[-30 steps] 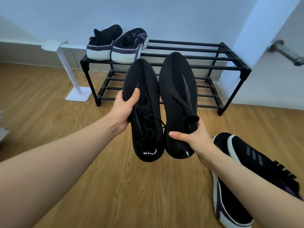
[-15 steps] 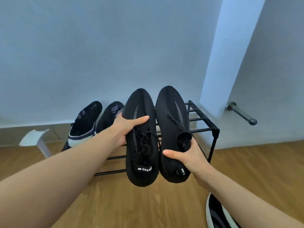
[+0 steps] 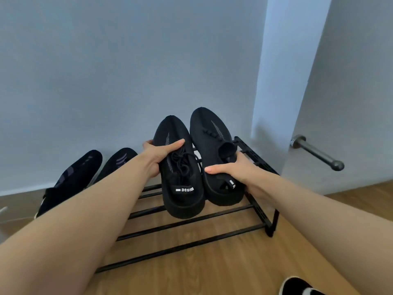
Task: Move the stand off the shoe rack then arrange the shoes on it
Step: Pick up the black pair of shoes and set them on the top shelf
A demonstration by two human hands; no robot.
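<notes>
I hold a pair of all-black knit shoes over the right half of the black metal shoe rack (image 3: pixel 212 227). My left hand (image 3: pixel 158 155) grips the left black shoe (image 3: pixel 180 184) across its laces. My right hand (image 3: pixel 234 170) grips the right black shoe (image 3: pixel 212 145) at its heel collar. Both shoes point toes toward the wall, and whether their soles touch the top bars I cannot tell. A second pair, black shoes with white soles (image 3: pixel 85 173), sits on the rack's left end, partly hidden by my left forearm. The white stand (image 3: pixel 3 210) shows only as a sliver at the far left edge.
The rack stands against a pale wall on a wooden floor (image 3: pixel 212 273). A door with a metal lever handle (image 3: pixel 316 153) is close on the right. Another black and white shoe (image 3: pixel 297 287) lies on the floor at the bottom right.
Both hands have carried the black pair forward and down over the rack's right half. The view has come closer to the rack, and the floor shoes have mostly left the frame.
</notes>
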